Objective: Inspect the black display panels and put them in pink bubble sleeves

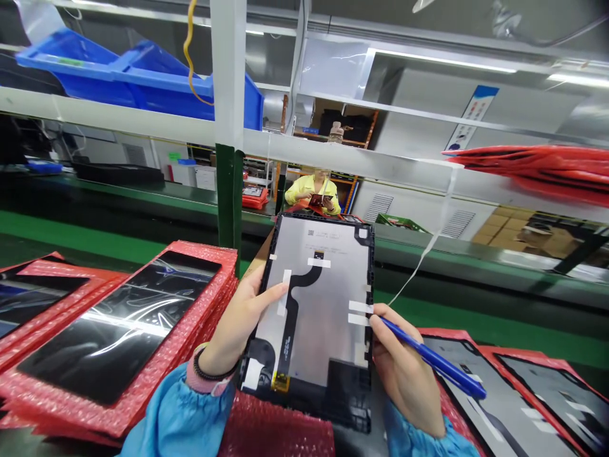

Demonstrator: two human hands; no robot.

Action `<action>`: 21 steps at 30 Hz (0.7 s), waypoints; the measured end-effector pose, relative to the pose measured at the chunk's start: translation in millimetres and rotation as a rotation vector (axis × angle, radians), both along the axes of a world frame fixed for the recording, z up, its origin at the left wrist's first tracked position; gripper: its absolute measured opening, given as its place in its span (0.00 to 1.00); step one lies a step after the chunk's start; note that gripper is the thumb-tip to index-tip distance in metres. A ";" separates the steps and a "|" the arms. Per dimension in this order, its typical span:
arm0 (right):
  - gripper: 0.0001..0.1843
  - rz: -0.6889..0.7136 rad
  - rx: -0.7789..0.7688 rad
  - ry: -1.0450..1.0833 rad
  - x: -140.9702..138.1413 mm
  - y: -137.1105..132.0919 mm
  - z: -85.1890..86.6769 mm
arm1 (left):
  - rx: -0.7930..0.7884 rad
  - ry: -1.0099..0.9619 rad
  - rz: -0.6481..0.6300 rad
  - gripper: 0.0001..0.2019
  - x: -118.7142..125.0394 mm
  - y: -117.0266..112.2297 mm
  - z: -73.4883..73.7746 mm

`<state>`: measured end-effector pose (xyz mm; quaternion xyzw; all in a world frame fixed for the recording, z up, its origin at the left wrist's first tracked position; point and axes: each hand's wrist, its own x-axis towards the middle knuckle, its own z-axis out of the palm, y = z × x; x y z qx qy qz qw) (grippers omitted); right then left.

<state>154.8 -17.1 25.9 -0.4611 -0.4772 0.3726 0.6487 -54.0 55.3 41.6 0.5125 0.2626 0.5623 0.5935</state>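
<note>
Before me, a tablet screen panel (pixel 328 317) is tilted up with its silver back facing me. It has a black frame, a dark ribbon cable (pixel 292 311) and several white tape strips. My left hand (pixel 242 317) grips the left edge, its thumb lying on the back near a tape strip. At the right edge, my right hand (pixel 404 368) holds a blue pen-shaped tool (pixel 440 365) between thumb and fingers. Its fingertips touch the edge beside two white tape strips (pixel 360 312). The tool's tip is hidden by the fingers.
Red bubble-wrap sheets with a glossy black screen (pixel 118 330) are stacked at left. More panels (pixel 471 387) lie on red wrap at right. A white post (pixel 228 70) and shelf rail stand ahead, with blue bins (pixel 137 76) above. A person in yellow (pixel 304 187) works across the line.
</note>
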 end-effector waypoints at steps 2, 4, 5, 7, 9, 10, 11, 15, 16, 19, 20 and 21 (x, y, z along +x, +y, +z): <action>0.09 0.077 0.005 0.073 0.9 0.3 -0.7 | -0.017 -0.018 -0.005 0.20 -1.1 4.6 -0.1; 0.09 0.094 -0.003 0.094 1.0 -0.3 -0.5 | -0.014 -0.026 -0.012 0.20 -0.9 7.4 -0.2; 0.09 0.095 -0.008 0.100 0.8 -0.6 -0.1 | -0.012 -0.023 -0.014 0.19 -0.6 8.2 -0.2; 0.10 0.100 -0.023 0.113 0.5 -1.1 0.9 | -0.013 -0.015 -0.018 0.20 0.5 8.9 -0.1; 0.09 0.098 -0.031 0.101 0.5 -1.1 1.7 | -0.021 -0.016 -0.025 0.19 1.4 8.6 -0.3; 0.10 0.070 -0.033 0.066 0.7 -0.8 1.9 | -0.021 -0.017 -0.023 0.19 1.9 8.0 -0.5; 0.11 0.017 -0.032 0.014 1.0 -0.5 2.0 | -0.016 -0.016 -0.020 0.18 2.3 7.1 -0.8; 0.15 -0.248 -0.043 -0.245 2.9 0.4 0.7 | 0.027 0.041 -0.042 0.18 4.1 1.9 -2.2; 0.17 -0.288 -0.041 -0.301 3.4 0.4 0.2 | 0.037 0.050 -0.051 0.18 4.9 0.5 -2.4; 0.20 -0.363 0.001 -0.424 4.4 0.0 0.3 | 0.052 0.049 -0.057 0.17 8.3 -2.6 -2.7; 0.21 -0.379 0.012 -0.438 4.8 -0.3 1.0 | 0.045 0.043 -0.062 0.17 9.7 -3.1 -2.8; 0.21 -0.389 0.018 -0.440 5.3 -0.7 1.9 | 0.038 0.035 -0.070 0.17 11.1 -3.2 -3.0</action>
